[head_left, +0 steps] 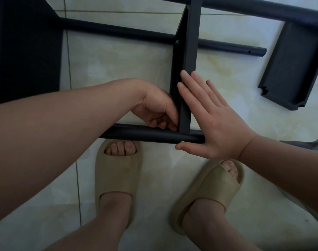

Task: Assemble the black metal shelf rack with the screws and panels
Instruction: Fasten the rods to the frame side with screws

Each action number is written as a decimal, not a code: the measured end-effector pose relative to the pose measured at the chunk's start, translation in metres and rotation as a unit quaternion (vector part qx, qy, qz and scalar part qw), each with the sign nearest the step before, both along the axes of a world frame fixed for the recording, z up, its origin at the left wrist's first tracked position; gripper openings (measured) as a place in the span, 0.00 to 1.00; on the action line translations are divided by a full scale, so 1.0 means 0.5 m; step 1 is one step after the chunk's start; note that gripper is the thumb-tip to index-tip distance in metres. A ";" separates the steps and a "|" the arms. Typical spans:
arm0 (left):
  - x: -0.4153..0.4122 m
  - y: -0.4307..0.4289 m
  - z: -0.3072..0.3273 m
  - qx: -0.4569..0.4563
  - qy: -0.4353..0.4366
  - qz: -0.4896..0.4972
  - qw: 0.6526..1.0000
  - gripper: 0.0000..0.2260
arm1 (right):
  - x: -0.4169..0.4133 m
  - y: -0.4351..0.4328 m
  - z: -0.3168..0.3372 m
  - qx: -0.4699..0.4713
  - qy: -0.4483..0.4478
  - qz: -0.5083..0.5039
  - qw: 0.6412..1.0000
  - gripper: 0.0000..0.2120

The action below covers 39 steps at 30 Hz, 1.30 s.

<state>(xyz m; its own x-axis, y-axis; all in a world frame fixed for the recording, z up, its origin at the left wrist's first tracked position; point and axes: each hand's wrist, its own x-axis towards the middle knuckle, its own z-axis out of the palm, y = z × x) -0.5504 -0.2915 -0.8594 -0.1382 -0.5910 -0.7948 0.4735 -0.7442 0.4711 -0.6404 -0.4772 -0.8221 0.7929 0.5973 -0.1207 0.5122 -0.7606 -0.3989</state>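
Note:
A black shelf panel [188,42] stands on edge between two black tubes. The near tube [145,135] runs across just in front of my feet, and the far tube [118,32] lies behind it. My left hand [156,107] is curled at the corner where the panel meets the near tube, fingertips pinched there; whatever they hold is hidden. My right hand [208,124] lies flat with fingers spread against the panel's right face, its thumb under the near tube. A screw head [177,42] shows on the panel by the far tube.
A loose black panel [292,69] lies on the pale tiled floor at the right. Another black tube [263,8] crosses the top. A large dark surface [26,48] fills the upper left. My feet in beige slippers [118,174] stand below the near tube.

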 end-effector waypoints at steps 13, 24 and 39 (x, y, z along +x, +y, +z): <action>0.005 -0.001 0.002 -0.008 -0.004 0.012 1.000 0.05 | 0.000 0.001 0.002 -0.008 0.004 0.001 1.000 0.52; -0.004 0.025 0.092 0.134 -0.239 0.065 0.960 0.13 | 0.006 0.012 0.051 -0.109 0.070 0.012 0.991 0.56; 0.044 -0.124 0.265 0.104 -0.677 -0.095 0.723 0.23 | -0.028 -0.052 0.196 -0.113 0.208 -0.127 0.963 0.29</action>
